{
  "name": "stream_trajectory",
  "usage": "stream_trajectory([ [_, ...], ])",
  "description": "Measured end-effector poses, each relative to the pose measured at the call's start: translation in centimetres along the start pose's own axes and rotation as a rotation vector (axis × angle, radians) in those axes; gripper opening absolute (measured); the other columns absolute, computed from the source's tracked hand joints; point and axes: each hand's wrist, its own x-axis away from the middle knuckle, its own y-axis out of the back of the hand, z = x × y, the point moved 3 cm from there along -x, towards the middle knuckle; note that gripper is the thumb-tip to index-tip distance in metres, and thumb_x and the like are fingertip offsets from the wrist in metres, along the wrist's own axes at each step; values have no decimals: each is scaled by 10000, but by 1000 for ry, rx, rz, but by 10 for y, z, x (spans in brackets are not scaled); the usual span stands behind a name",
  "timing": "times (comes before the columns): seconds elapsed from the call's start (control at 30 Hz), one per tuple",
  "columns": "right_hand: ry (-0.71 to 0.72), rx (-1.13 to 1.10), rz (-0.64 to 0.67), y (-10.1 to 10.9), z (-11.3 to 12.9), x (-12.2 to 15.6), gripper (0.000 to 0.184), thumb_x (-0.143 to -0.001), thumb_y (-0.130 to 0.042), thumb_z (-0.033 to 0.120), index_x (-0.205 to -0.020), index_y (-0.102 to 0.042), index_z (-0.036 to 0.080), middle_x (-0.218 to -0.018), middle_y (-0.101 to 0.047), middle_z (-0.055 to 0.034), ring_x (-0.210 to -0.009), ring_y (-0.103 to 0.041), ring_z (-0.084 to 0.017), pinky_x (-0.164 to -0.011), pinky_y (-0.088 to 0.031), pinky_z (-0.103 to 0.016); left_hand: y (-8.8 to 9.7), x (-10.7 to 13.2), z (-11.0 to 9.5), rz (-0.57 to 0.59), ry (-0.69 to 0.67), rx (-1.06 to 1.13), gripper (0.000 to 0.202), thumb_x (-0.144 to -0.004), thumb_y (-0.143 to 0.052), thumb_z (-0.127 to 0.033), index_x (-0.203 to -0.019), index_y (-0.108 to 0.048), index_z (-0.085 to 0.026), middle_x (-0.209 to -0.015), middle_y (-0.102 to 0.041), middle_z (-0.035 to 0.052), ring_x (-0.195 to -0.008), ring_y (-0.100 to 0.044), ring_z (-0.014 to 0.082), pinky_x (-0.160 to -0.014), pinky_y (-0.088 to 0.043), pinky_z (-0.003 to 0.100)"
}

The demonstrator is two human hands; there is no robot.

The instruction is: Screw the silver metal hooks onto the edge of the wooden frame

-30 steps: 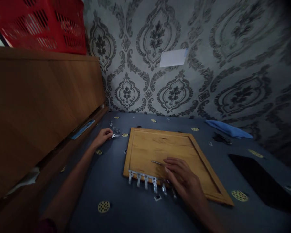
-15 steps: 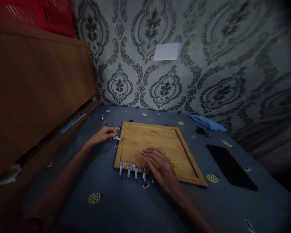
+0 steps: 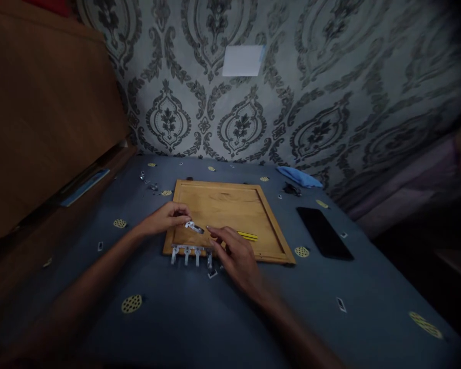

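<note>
A wooden tray lies flat on a blue patterned surface. My left hand rests at the tray's near left corner, its fingers pinched on a small silver metal part. My right hand lies over the tray's near edge with fingers spread, fingertips close to that part. A row of several small metal parts hangs along the tray's near edge, in front of both hands. A yellow pencil-like stick lies on the tray just right of my right hand.
A black phone lies right of the tray. A blue cloth and a small dark object sit near the wall. More loose metal parts lie at the back left. A wooden cabinet stands left.
My left hand has carried the small metal part from the back left to the tray's near corner. My right hand shifted left toward it. The camera has turned, so the scene slid left.
</note>
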Motion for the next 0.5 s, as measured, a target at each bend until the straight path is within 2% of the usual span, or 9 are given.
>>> stream_trajectory([
  [0.33, 8, -6, 19, 4, 1, 6, 124, -970, -624, 211, -1010, -741, 212, -833, -745, -53, -746, -710, -194, -706, -565, -298, -23, 4, -25, 102, -8, 42, 239, -804, -714, -380, -814, -656, -149, -740, -630, -7, -703, -541, 129, -667, -424, 233],
  [0.5, 34, -99, -55, 13, 6, 8, 82, -958, -648, 217, -923, -723, 215, -783, -735, -34, -695, -689, -176, -655, -535, -272, -30, 1, -36, 113, -10, 75, 272, -828, -721, -408, -877, -680, -143, -758, -643, 0, -670, -547, 117, -639, -435, 228],
])
